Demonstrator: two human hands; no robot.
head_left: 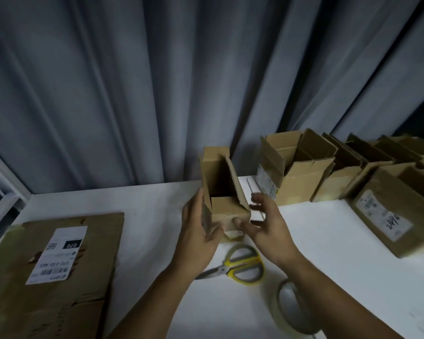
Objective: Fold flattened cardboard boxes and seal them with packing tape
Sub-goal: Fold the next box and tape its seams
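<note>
While one large flattened brown cardboard sheet with a white shipping label waits unfolded at the left of the white table, the left hand grips the small, open-topped brown cardboard box held up at the middle, and the right hand, fingers spread, touches its lower corner. Yellow-handled scissors and the pale tape roll lie unused below it, so I judge taping is not begun, and several erected matte corrugated boxes stand at the right with flaps open.

Matt brown cardboard box; smooth white desk; metal-bladed scissors with yellow plastic handles; soft grey cloth curtain.
</note>
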